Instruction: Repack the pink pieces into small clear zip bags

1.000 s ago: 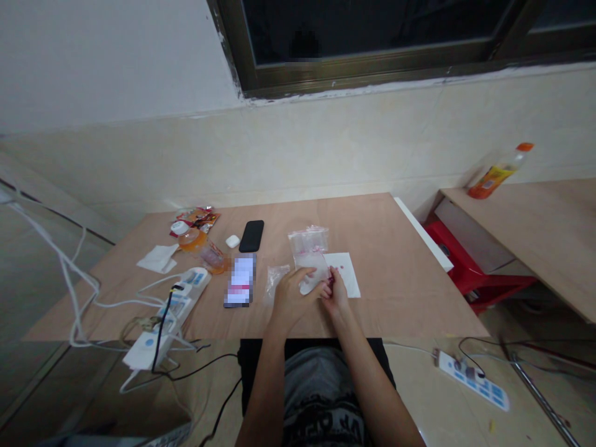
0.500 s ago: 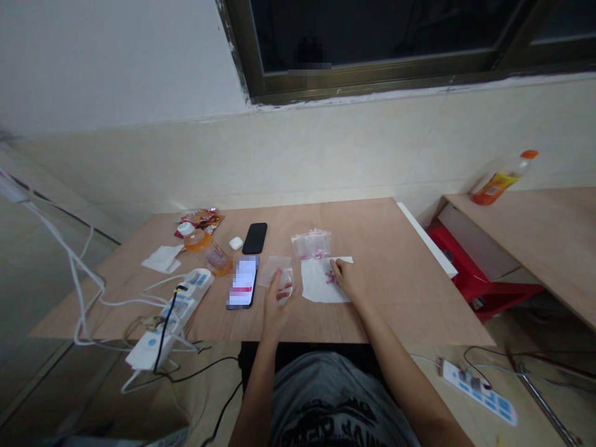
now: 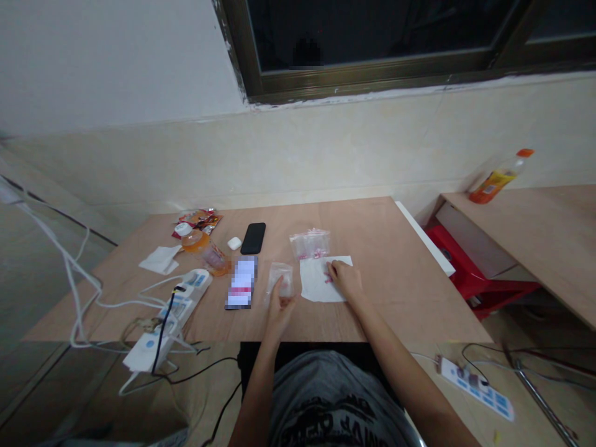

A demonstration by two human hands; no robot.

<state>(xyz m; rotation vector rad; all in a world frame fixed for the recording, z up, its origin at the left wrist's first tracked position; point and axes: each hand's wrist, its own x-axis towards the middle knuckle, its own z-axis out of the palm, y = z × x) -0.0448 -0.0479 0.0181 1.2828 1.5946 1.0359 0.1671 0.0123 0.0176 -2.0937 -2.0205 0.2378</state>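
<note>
My left hand (image 3: 279,308) is at the table's near edge, its fingers on the lower part of a small clear plastic bag (image 3: 281,279), which looks held. My right hand (image 3: 345,279) rests on a white paper sheet (image 3: 316,287), its fingertips beside small pink bits (image 3: 329,278) on the paper. Whether those fingers grip any bits is hidden. Just beyond the paper lies a clear zip bag (image 3: 310,244) with pink pieces inside.
Left of my hands are a phone with a blurred screen (image 3: 241,283), a black phone (image 3: 253,238), a white earbud case (image 3: 234,243), a power strip (image 3: 190,292) with cables, and a tissue (image 3: 161,259). A plastic bottle (image 3: 498,185) stands on a shelf at right.
My hands have moved apart. The left hand shifted left and now has the clear bag, while the right hand settled on the paper, which lies flat.
</note>
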